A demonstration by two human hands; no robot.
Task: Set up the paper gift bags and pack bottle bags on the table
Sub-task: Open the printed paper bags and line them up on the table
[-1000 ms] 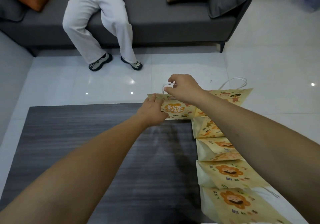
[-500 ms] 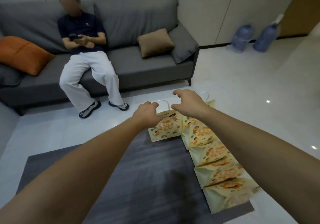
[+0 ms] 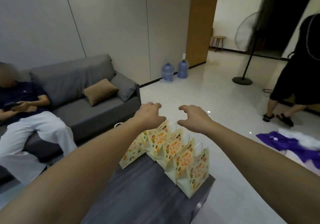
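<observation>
**Head view: bags lined up, hands free**

Head camera shows the left hand (image 3: 150, 115) and right hand (image 3: 194, 116) raised above the far end of the row, fingers loosely curled, holding nothing. Below them, the paper gift bags (image 3: 174, 150) stand upright in a line along the right edge of the dark table (image 3: 138, 194). Setting up looks largely done; no bottle bags are visible, so packing seems still ahead.
</observation>
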